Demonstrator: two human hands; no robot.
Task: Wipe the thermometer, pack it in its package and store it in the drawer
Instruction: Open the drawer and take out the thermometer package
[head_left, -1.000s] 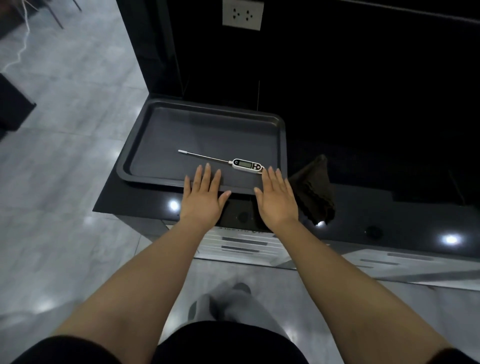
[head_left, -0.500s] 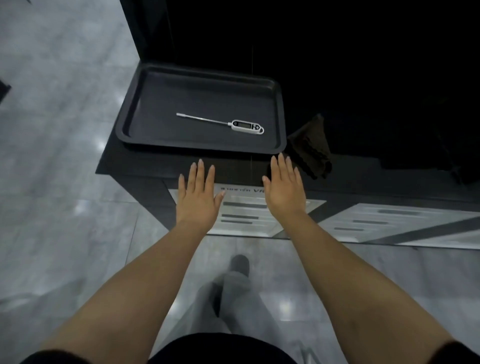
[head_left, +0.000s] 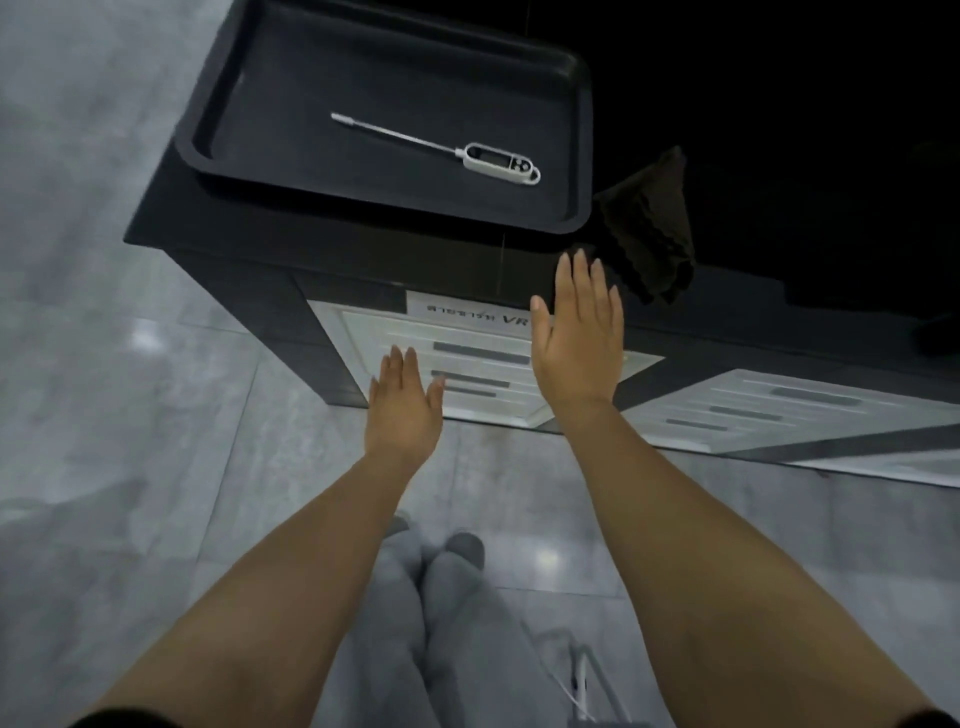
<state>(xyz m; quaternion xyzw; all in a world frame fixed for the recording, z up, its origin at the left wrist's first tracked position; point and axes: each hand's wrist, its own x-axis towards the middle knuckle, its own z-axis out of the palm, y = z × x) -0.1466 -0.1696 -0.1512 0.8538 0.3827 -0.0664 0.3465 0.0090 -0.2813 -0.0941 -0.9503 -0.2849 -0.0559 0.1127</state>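
Cropping the shallow black rectangular tray (head_left: 218, 93) at its far edge, the frame leaves much of the dark countertop (head_left: 322, 234) lost in shadow. Inside the tray lies a white digital thermometer with a thin metal probe (head_left: 457, 150), long axis running from 10 o'clock at the probe tip to 4 o'clock at the display body. Left hand (head_left: 402, 410) hangs flat, fingers spread, empty. Right hand (head_left: 579, 338) likewise, empty, near a crumpled dark brown cloth (head_left: 649, 228) at its 1 o'clock.
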